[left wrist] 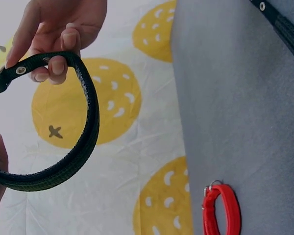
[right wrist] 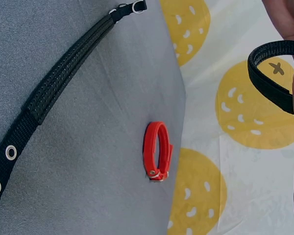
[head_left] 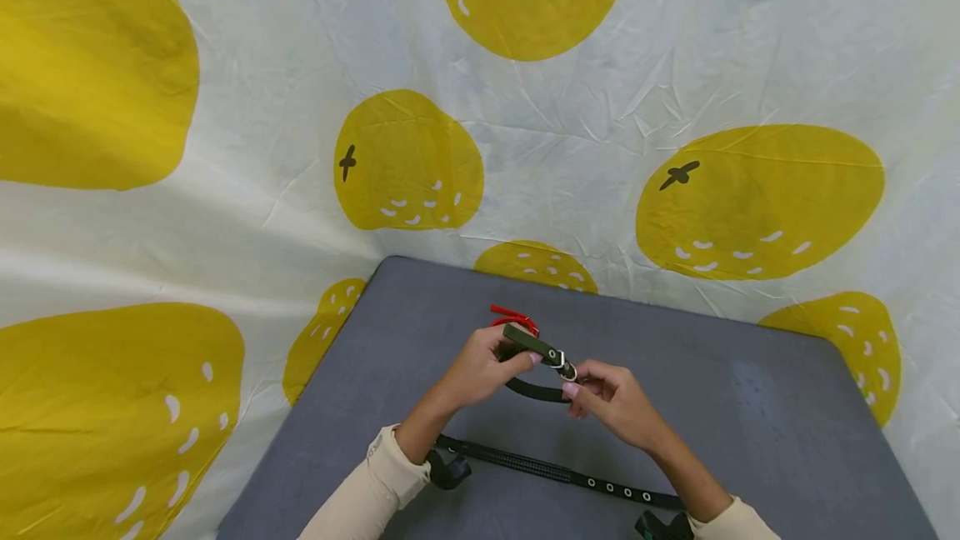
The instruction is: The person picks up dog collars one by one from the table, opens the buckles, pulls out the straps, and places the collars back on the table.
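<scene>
A dark green collar [head_left: 536, 391] with metal eyelets, a buckle and a D-ring is held up over the table, closed in a loop. My left hand [head_left: 483, 369] grips it near its strap end, thumb on the strap just left of the buckle. By the ring and buckle, my right hand [head_left: 613, 403] pinches the band between thumb and fingers. The left wrist view shows the right hand's fingers [left wrist: 58, 66] wrapped over the band by an eyelet. At the right edge of the right wrist view, the loop [right wrist: 270, 90] is partly hidden behind a hand.
Behind the hands, a red buckled collar [right wrist: 150, 147] lies on the grey table [head_left: 750, 423]. A longer black collar [head_left: 525, 463] with eyelets stretches out flat nearer the front, under the forearms. A white cloth with yellow fruit prints [head_left: 408, 161] hangs behind the table.
</scene>
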`<control>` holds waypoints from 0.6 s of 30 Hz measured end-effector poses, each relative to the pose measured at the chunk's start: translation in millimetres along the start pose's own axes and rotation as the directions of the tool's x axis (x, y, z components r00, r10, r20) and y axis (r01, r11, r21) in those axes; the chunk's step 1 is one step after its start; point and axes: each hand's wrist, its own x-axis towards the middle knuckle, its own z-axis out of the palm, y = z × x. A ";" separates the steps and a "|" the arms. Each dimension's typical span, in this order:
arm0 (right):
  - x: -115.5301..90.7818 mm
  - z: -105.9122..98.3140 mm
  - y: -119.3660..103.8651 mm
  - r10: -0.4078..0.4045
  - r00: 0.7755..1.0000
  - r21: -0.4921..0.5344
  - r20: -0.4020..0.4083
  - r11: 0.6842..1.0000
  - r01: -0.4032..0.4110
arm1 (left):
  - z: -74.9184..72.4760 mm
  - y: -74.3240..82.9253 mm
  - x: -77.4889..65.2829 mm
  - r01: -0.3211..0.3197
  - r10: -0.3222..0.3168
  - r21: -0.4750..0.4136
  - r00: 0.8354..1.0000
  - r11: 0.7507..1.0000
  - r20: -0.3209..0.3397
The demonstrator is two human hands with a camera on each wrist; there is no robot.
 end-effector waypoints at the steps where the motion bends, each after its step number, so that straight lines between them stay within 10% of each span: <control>1: -0.3 -0.3 0.1 -0.003 1.000 0.000 0.001 1.000 0.003 | 0.2 0.3 0.1 -0.001 0.001 -0.005 1.000 1.000 -0.002; 18: -3.4 -7.3 -1.0 -0.014 0.998 0.034 0.057 0.999 0.012 | -3.0 3.4 3.5 -0.013 0.008 -0.097 0.999 0.995 -0.050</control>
